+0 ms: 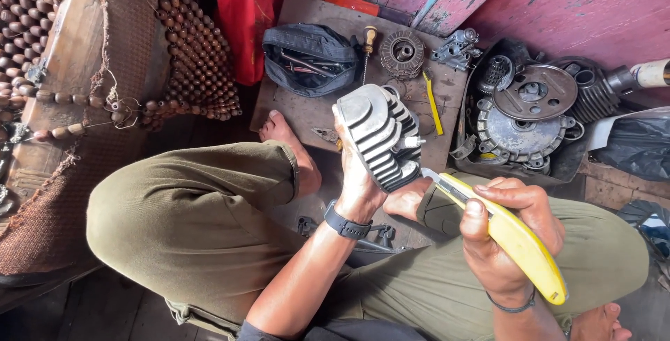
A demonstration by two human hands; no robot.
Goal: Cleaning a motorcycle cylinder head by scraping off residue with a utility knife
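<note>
a wooden board (300,114) on the floor carries a dark tool pouch (309,58), a round toothed metal part (402,53) and a screwdriver (367,44), with a heap of round engine covers and gears (530,117) just to its right. above the person's crossed legs the left hand (357,177) is closed around a grey finned cylinder head (380,135), held up and tilted, while the right hand (506,233) is clamped on a yellow utility knife (513,240) whose tip sits just beside the fins' lower edge

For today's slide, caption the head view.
Left hand holds a finned grey metal cylinder head; right hand holds a yellow utility knife.
</note>
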